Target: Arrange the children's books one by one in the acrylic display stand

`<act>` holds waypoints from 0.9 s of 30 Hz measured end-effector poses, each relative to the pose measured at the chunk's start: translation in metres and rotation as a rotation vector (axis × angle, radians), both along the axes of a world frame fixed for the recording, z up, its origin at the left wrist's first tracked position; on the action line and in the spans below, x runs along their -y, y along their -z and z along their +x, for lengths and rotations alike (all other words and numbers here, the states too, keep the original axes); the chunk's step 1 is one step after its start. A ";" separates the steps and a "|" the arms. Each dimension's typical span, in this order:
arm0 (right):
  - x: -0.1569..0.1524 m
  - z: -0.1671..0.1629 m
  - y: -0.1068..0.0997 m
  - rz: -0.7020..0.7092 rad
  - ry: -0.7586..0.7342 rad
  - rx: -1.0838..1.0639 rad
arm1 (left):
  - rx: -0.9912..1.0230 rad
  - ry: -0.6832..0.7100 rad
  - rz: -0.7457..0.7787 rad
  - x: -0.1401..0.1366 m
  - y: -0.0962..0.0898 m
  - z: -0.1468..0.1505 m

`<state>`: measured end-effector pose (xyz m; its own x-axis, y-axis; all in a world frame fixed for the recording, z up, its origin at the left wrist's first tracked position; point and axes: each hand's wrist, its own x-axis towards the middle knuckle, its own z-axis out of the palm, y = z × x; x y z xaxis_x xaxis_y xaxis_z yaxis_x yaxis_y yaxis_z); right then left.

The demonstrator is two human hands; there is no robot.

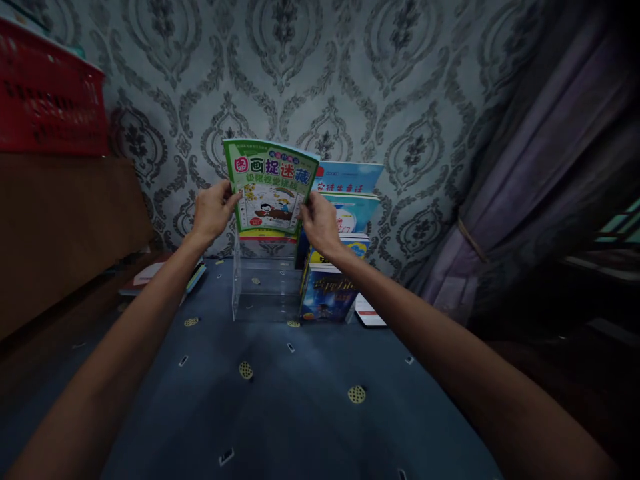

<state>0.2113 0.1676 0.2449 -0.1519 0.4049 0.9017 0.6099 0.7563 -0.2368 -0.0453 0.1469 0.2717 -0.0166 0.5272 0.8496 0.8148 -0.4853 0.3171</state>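
Green book (274,177) pinched firmly at its edges by left hand (214,212) and right hand (323,223), held upright at the clear rack's (267,303) far left; books (329,297) are stacked right!

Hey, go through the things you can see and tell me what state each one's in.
Green book: looks closed, held up, front cover showing, slightly bowed
Left hand: gripping the book's left edge
Right hand: gripping its right edge
Clear rack: standing, books on its right side
Dark blue book: upright, cover outward
Curtain: gathered with a band
Red basket: upright
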 end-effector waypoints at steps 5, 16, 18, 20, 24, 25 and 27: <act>-0.005 0.001 0.005 -0.041 0.037 0.020 | -0.008 0.017 -0.035 -0.007 0.006 -0.002; -0.008 0.000 0.019 -0.110 0.050 0.032 | 0.014 0.072 -0.158 -0.013 0.021 -0.006; -0.009 0.000 0.020 -0.116 0.050 0.041 | 0.023 0.074 -0.170 -0.014 0.024 -0.007; -0.010 0.000 0.020 -0.117 0.052 0.050 | 0.029 0.075 -0.173 -0.015 0.025 -0.008; -0.011 -0.001 0.016 -0.121 0.072 0.063 | -0.007 0.085 -0.155 -0.016 0.025 -0.011; -0.011 -0.001 0.016 -0.130 0.077 0.063 | -0.016 0.088 -0.155 -0.016 0.024 -0.012; -0.009 -0.002 0.014 -0.159 0.088 0.066 | -0.023 0.093 -0.160 -0.015 0.024 -0.013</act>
